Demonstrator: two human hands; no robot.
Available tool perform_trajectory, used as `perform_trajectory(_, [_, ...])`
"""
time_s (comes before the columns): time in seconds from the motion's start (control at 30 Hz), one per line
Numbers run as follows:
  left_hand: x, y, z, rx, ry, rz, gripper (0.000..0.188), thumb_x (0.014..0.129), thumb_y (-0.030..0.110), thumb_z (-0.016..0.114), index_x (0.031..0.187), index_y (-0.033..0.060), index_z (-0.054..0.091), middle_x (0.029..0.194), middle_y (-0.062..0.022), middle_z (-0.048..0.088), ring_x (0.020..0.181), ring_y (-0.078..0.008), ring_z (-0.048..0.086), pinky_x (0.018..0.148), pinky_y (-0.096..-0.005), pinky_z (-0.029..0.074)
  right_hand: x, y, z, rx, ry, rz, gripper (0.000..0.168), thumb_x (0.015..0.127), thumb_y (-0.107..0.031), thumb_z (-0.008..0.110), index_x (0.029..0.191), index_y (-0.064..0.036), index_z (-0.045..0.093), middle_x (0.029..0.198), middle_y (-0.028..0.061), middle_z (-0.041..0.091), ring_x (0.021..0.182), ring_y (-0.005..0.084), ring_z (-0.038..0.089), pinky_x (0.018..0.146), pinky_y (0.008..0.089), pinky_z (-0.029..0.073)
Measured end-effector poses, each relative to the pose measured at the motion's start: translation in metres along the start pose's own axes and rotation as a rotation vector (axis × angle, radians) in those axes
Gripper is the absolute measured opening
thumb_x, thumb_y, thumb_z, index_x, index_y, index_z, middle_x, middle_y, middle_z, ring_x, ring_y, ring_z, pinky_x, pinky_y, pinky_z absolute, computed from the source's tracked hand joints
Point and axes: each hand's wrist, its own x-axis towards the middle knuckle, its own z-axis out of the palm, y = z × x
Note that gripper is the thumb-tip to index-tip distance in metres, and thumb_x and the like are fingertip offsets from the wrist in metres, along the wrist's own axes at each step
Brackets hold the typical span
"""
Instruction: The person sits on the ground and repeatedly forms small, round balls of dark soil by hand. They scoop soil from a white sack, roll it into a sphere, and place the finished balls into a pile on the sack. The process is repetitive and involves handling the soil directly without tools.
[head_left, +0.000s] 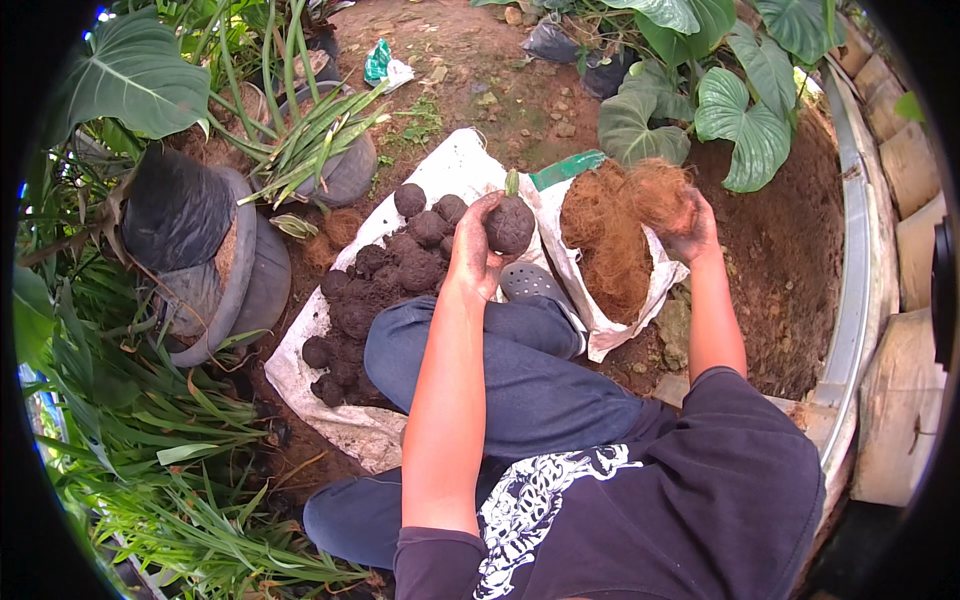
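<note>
My left hand (478, 244) holds a round ball of dark soil (511, 226), with a small green plant piece (512, 183) standing up at its top. In my right hand (699, 229) is a loose tuft of brown coir fibre (658, 195), raised over the right edge of a white sack. That open sack (660, 296) holds more brown fibre (611, 262), and the tuft seems to touch or overlap it. Left of my left hand, many dark soil balls (418, 268) lie heaped with loose soil on a flattened white sack (457, 161).
Large black plant pots (262, 277) and long-leaved plants (187, 480) line the left. Broad-leaved plants (742, 127) hang at the upper right. A metal-edged curved border (855, 247) runs along the right. My shoe (529, 281) rests between the two sacks. Cut green leaves (322, 146) lie over a pot.
</note>
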Motion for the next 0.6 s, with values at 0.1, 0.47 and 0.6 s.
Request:
perform_trajectory(0.1, [0.000,0.000,-0.001,-0.015,0.007,-0.008,0.034,0.101,0.036,0.059,0.126,0.0132,0.064,0.122,-0.0068,0.067,0.110,-0.0225,0.069,0.096,-0.0482,0.055,-0.010,-0.011,0.022,0.104,-0.164,-0.099,0.064,0.098,-0.044,0.059,0.153,-0.012,0.049,0.154,0.0172,0.054,0.136,0.0411,0.054,0.117,0.0577,0.037])
perform_trajectory(0.47, [0.001,0.000,-0.002,-0.020,-0.051,0.018,0.042,0.101,0.037,0.059,0.137,0.0152,0.058,0.135,-0.0070,0.060,0.121,-0.0237,0.063,0.101,-0.0489,0.050,-0.004,-0.015,0.068,0.117,-0.267,-0.077,0.074,0.099,-0.060,0.057,0.154,-0.013,0.046,0.160,0.0216,0.045,0.143,0.0455,0.047,0.106,0.0605,0.047])
perform_trajectory(0.6, [0.001,-0.002,-0.004,-0.034,-0.042,0.013,0.042,0.102,0.036,0.056,0.138,0.0137,0.058,0.135,-0.0078,0.060,0.122,-0.0259,0.062,0.100,-0.0511,0.051,0.001,0.008,0.043,0.356,-0.460,-0.131,0.091,0.094,-0.076,0.053,0.160,-0.016,0.040,0.165,0.0221,0.037,0.150,0.0466,0.034,0.110,0.0676,0.040])
